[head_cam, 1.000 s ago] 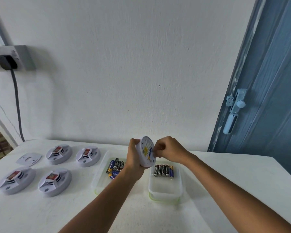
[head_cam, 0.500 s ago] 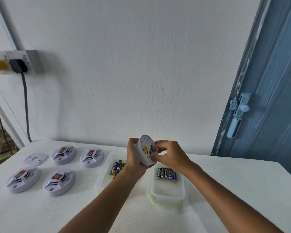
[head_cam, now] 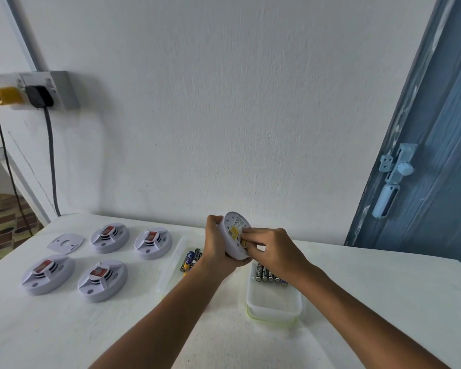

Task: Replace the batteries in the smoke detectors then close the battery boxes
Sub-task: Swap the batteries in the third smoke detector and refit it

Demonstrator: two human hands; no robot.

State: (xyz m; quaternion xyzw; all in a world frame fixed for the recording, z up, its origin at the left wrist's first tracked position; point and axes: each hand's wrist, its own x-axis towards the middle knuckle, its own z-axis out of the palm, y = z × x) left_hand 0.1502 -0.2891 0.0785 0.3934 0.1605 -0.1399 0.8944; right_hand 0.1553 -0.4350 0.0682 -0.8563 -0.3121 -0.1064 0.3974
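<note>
1. One white smoke detector (head_cam: pixel 234 237), underside with yellow label showing, held tilted above the table (head_cam: pixel 383 302); left hand (head_cam: pixel 218 247) curled round its rim, right hand (head_cam: pixel 273 249) fingertips pinching at its battery slot.
2. Below: two clear tubs (head_cam: pixel 274 306) holding batteries (head_cam: pixel 269 275).
3. Left: four more detectors (head_cam: pixel 103 280), one loose cover plate (head_cam: pixel 65 244).

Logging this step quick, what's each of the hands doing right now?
Left hand: closed around the rim of the smoke detector, holding it up.
Right hand: fingertips curled at the detector's battery slot; whether they pinch a battery cannot be told.
</note>
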